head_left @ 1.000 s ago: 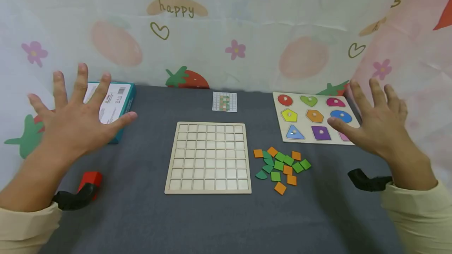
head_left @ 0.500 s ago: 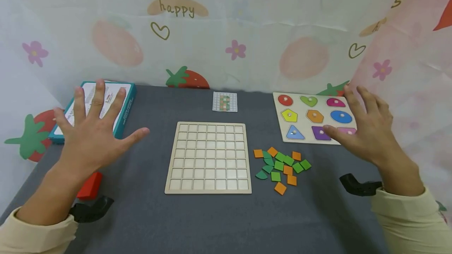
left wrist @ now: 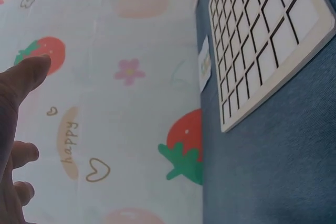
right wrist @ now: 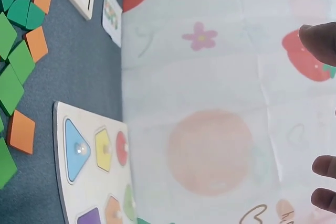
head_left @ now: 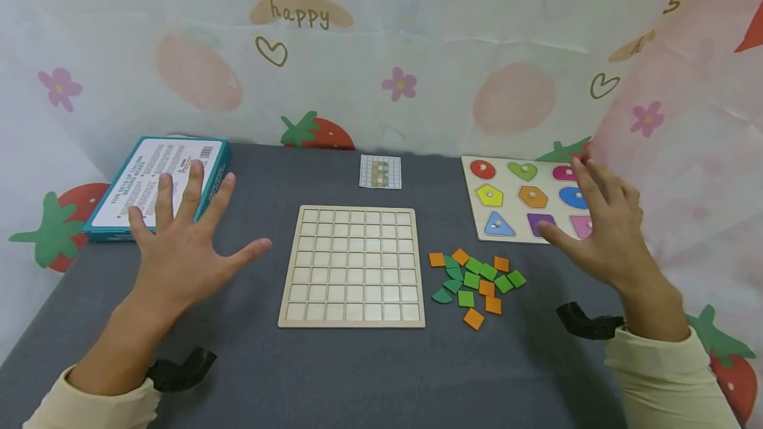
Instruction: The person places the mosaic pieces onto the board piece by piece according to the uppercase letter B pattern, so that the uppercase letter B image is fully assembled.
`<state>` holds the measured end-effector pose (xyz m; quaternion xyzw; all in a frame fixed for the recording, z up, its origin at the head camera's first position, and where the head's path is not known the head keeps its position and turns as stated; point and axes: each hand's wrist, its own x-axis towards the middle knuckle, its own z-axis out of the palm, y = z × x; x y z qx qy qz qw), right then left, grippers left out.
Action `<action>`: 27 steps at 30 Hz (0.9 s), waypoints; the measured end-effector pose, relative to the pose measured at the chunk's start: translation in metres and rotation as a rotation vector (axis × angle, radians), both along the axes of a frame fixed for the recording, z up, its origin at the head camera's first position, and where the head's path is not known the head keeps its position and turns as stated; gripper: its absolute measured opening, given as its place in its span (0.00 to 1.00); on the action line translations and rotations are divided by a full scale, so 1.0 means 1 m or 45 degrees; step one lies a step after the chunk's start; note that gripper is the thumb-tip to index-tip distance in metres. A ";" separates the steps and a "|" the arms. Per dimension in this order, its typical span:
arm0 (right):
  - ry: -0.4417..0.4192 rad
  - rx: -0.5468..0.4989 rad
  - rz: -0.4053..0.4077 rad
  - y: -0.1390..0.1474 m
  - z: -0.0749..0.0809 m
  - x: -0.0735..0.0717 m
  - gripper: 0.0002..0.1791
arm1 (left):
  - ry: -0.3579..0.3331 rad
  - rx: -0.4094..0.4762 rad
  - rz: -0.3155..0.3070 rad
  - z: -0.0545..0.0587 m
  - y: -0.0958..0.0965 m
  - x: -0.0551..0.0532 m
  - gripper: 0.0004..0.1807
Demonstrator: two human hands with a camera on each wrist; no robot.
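Observation:
Both hands are held up over the table with fingers spread, holding nothing. The left hand (head_left: 185, 253) is between the teal box (head_left: 152, 177) and a wooden grid board (head_left: 352, 329), whose square cells hold no tiles. My right hand (head_left: 608, 234) hovers in front of the shape puzzle board (head_left: 518, 217), covering part of its right side. Between grid board and right hand lie loose tiles: orange squares (head_left: 473, 318), green squares (head_left: 466, 298) and dark green quarter-round pieces (head_left: 442, 296). In the right wrist view, the thumb (right wrist: 317, 43) and fingertips are apart.
A small pattern card (head_left: 380, 172) with a coloured grid lies behind the grid board. A strawberry-print curtain (head_left: 399, 38) hangs at the back and sides of the dark grey table (head_left: 334, 376). Black wrist mounts (head_left: 181, 371) sit on both forearms.
Both hands have moved inward and lower, the left to the right and the right to the left. More of the teal box shows; the red block is now hidden behind the left forearm.

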<state>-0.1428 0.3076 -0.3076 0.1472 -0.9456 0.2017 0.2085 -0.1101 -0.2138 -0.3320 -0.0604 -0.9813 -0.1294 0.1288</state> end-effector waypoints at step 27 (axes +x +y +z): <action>-0.071 -0.257 0.138 -0.006 -0.057 0.000 0.51 | 0.108 0.192 -0.164 -0.058 0.023 0.008 0.49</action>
